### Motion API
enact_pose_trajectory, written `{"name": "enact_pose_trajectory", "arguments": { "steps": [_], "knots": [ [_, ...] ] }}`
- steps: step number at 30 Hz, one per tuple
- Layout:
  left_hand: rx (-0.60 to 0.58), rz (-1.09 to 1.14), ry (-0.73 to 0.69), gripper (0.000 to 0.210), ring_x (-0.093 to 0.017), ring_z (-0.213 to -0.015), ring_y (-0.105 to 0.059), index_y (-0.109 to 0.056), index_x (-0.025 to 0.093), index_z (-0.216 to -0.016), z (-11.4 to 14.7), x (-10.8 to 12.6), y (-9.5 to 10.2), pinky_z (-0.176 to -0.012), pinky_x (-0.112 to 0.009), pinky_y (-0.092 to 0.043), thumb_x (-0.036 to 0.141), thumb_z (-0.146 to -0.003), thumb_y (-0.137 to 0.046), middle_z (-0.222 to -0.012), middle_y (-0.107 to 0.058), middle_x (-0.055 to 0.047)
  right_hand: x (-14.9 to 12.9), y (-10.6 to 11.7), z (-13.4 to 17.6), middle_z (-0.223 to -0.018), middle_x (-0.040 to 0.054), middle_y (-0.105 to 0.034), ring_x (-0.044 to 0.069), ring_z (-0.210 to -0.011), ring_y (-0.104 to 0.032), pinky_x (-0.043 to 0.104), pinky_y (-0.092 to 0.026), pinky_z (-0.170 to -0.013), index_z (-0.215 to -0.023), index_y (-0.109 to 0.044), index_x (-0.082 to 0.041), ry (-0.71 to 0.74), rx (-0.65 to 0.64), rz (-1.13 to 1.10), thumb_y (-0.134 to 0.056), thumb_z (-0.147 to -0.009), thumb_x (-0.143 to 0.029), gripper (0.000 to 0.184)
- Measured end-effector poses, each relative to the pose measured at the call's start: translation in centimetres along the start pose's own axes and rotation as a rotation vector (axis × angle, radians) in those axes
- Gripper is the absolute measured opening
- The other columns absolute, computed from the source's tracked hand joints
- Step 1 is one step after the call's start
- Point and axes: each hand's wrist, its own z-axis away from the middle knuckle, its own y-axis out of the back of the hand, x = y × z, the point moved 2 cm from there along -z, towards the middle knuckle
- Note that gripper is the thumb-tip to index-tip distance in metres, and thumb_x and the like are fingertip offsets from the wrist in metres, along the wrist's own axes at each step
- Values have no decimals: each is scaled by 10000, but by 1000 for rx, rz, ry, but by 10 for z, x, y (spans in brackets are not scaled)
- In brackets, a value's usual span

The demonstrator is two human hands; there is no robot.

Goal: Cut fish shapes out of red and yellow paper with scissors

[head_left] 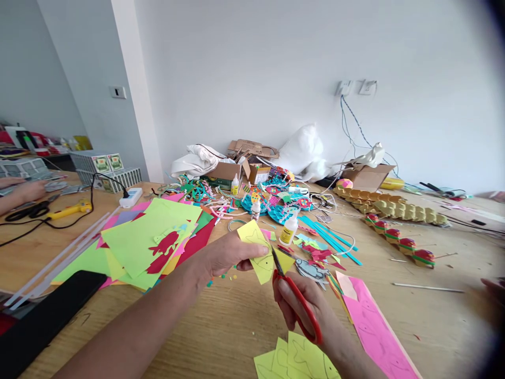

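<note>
My left hand pinches a piece of yellow paper with pencil outlines drawn on it, the thumb lying on top. In my right hand is a pair of scissors with red handles, its dark blades at the right edge of the yellow paper. A small yellow flap sticks out to the right of the blades. Below my right hand lie more yellow sheets with drawn shapes. Close to the right of the blades rest a grey-blue fish cutout and several red paper scraps.
Stacked coloured paper and a black phone-like slab lie at left. Glue bottles stand mid-table before a craft pile. Pink paper and egg-carton caterpillars are at right. Another person's hands show far left.
</note>
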Motion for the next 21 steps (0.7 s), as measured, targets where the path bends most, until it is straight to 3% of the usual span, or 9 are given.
{"name": "enact_pose_trajectory", "arguments": {
  "steps": [13, 21],
  "knots": [
    [-33, -24, -1, 80, -63, -465, -392, -542, 176, -697, -2, -5, 2, -412, -199, -248, 247, -698, -577, -597, -505, 34, -1, 1, 2, -365, -68, -403, 97, -328, -346, 211, -250, -352, -586, -427, -228, -55, -3, 13, -362, -765, -598, 416],
    [-38, -23, 26, 107, -50, -428, -356, -527, 161, -660, 3, 4, -1, -401, -207, -198, 250, -670, -584, -539, -487, 42, 2, 1, 1, -334, -74, -399, 86, -298, -310, 208, -242, -355, -580, -428, -224, -66, -9, 17, -367, -763, -585, 409]
  ]
}}
